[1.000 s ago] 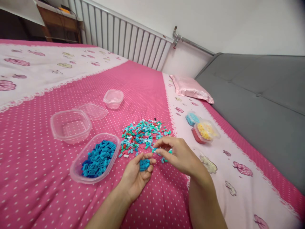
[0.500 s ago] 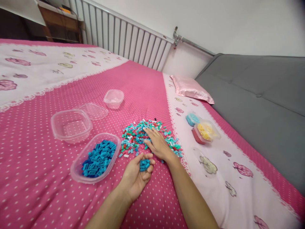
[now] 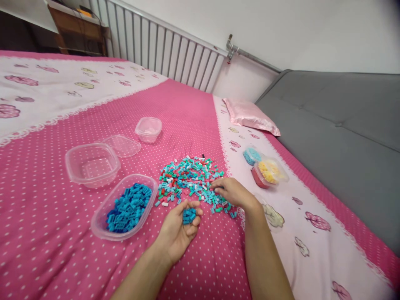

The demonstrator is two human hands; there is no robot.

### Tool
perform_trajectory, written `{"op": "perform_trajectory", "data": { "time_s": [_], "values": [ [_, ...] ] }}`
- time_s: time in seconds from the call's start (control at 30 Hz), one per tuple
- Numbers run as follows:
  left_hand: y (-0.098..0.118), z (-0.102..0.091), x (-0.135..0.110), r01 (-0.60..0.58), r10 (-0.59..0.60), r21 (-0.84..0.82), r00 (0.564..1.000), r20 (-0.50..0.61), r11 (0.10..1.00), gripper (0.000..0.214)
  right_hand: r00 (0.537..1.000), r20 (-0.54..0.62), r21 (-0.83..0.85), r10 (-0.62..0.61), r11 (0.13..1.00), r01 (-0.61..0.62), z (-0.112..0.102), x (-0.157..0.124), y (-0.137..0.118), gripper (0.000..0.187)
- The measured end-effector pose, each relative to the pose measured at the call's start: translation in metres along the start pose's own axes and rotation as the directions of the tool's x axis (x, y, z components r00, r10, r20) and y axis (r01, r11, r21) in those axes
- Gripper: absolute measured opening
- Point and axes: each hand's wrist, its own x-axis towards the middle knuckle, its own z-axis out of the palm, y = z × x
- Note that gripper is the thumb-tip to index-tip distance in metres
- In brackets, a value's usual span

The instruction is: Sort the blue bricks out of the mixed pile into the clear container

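Bricks (image 3: 189, 215) cupped in left hand (image 3: 179, 231).

The brick pile (image 3: 187, 177) lay on the bed (image 3: 187, 112). Left of it sat an oval tub (image 3: 99, 225) holding bricks (image 3: 129, 208), with a square tub (image 3: 92, 163), a lid (image 3: 123, 146) and a small tub (image 3: 148, 129) behind. Filled tubs (image 3: 268, 171) stood right, a pillow (image 3: 250, 114) behind them.

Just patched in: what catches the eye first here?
A pile of mixed bricks in teal, red and white sits mid-bed on the pink dotted bedspread. The left hand cups a handful of blue bricks in front of it. The right hand rests on the pile's right edge, and an oval tub of blue ones lies to its left.
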Motion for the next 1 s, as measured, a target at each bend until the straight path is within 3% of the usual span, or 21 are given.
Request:
{"op": "perform_trajectory", "data": {
  "time_s": [0.17, 0.33, 0.47, 0.6, 0.67, 0.8, 1.0],
  "values": [
    [-0.001, -0.002, 0.001, 0.000, 0.000, 0.002, 1.000, 0.009, 1.000, 0.025, 0.987, -0.022, -0.139, 0.157, 0.977, -0.159, -0.008, -0.007, -0.003, 0.023],
    [-0.001, -0.002, 0.001, -0.006, 0.006, 0.002, 1.000, 0.016, 1.000, 0.024, 0.963, -0.186, -0.136, 0.198, 0.965, -0.224, -0.003, -0.002, -0.010, 0.019],
    [-0.001, -0.001, 0.000, -0.002, 0.002, 0.004, 1.000, 0.003, 1.000, 0.024, 0.958, -0.271, -0.092, 0.091, 0.989, -0.119, 0.010, 0.011, -0.018, 0.025],
    [0.000, -0.001, 0.000, -0.007, 0.007, -0.002, 1.000, 0.006, 1.000, 0.025, 0.961, -0.248, -0.088, -0.118, 0.991, 0.099, 0.027, 0.021, -0.024, 0.023],
    [-0.001, -0.001, 0.001, -0.011, 0.011, -0.003, 1.000, 0.008, 1.000, 0.026, 0.949, -0.265, -0.100, -0.170, 0.984, 0.148, 0.033, 0.024, -0.025, 0.028],
    [-0.001, -0.002, 0.001, -0.004, 0.004, -0.003, 1.000, 0.008, 1.000, 0.026, 0.930, -0.309, -0.127, -0.200, 0.977, 0.169, 0.040, 0.029, -0.025, 0.038],
    [-0.001, -0.001, 0.001, -0.011, 0.011, -0.002, 1.000, 0.008, 1.000, 0.025, 0.946, -0.288, -0.145, -0.150, 0.983, 0.112, 0.044, 0.032, -0.026, 0.024]
  ]
}}
